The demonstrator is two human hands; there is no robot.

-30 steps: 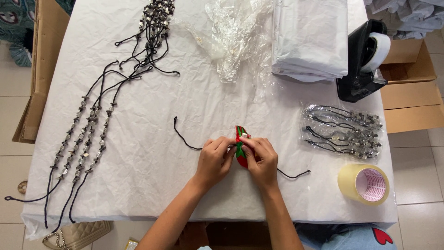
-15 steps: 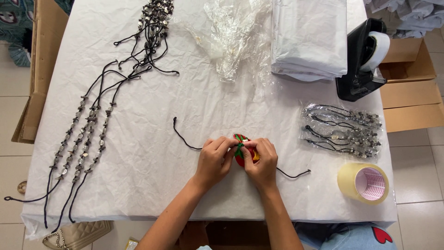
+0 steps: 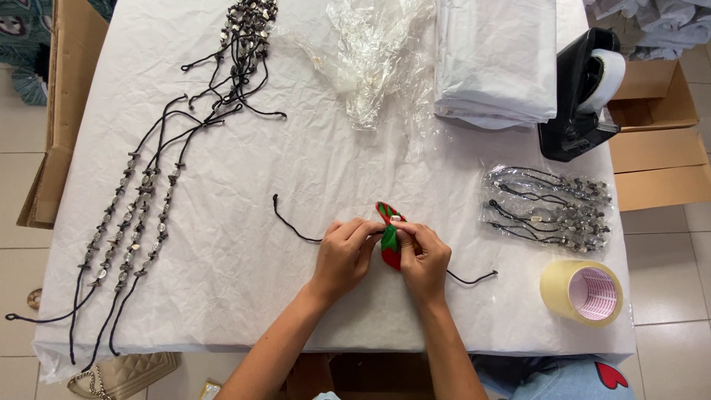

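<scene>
Together, hands: both met over the table's (image 3: 222,296) near edge, at its middle.
Left hand (image 3: 344,255): fingers curled, their tips pinched on the red-and-green fabric piece (image 3: 389,235) from its left side.
Right hand (image 3: 424,261): fingers closed on the same fabric piece, thumb pressed against it.
Fabric piece: held between both hands just above the white cloth, its striped end poking up past the fingertips.
Black cord (image 3: 290,222): ran out from under the hands, one end toward the left, the other toward the right edge.
Beaded cords (image 3: 141,215): laid in long strands along the left edge, up to the far-left corner.
Clear plastic bags (image 3: 374,52): crumpled at the far edge.
Folded white sheets (image 3: 496,59): stacked at the far right.
Tape dispenser (image 3: 581,96): at the far-right corner.
Bagged cords (image 3: 548,207): by the right edge.
Tape roll (image 3: 581,291): at the near-right corner.
</scene>
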